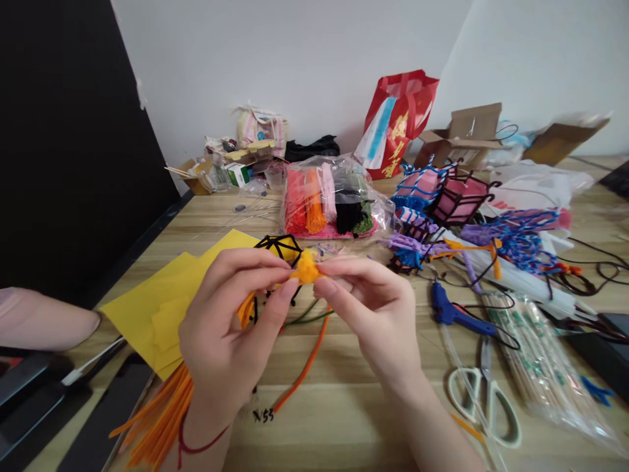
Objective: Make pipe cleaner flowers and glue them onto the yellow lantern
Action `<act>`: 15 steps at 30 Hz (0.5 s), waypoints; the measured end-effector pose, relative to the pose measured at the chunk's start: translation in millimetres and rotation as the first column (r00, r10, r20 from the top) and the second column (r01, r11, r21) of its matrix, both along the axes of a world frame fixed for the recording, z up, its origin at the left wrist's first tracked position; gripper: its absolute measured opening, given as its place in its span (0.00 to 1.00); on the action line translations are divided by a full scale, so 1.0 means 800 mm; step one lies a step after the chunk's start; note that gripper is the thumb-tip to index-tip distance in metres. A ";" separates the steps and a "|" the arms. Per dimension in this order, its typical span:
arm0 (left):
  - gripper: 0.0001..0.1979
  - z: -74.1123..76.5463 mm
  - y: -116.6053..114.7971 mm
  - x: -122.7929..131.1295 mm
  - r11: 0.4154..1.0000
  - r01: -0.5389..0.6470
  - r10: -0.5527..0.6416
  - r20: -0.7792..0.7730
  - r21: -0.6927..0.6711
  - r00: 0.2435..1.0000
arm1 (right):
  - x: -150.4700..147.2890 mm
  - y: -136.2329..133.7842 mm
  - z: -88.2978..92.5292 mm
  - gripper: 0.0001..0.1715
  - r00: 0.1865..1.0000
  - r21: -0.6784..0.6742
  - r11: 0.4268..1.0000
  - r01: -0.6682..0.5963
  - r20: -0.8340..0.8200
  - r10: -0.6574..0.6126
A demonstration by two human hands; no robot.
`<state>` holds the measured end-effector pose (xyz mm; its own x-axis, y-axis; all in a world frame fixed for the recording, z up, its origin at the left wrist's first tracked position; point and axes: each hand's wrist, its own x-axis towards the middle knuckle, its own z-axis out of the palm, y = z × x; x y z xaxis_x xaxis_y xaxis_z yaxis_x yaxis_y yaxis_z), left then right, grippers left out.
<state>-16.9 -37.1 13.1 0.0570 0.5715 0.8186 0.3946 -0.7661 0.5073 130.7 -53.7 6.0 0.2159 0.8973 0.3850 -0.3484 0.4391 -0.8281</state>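
Two hands at work. Left hand and right hand each keep a pinched grip on one orange fuzzy coil, raised above the table, beside one black wire frame. One glue gun and one pair of scissors lie to the right.

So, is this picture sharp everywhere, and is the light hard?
Head view: soft, even light, faint shadows under the left hand and right hand on the pale wooden table; the small orange fuzzy ball they pinch is sharp; toward the edges things stretch and blur, like the clear plastic bag of sticks.
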 end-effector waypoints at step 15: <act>0.09 0.006 0.008 -0.009 0.978 0.178 -0.170 0.079 -0.111 0.982 | 0.011 -0.009 0.001 0.12 0.908 0.239 0.966 0.093 0.378 -0.181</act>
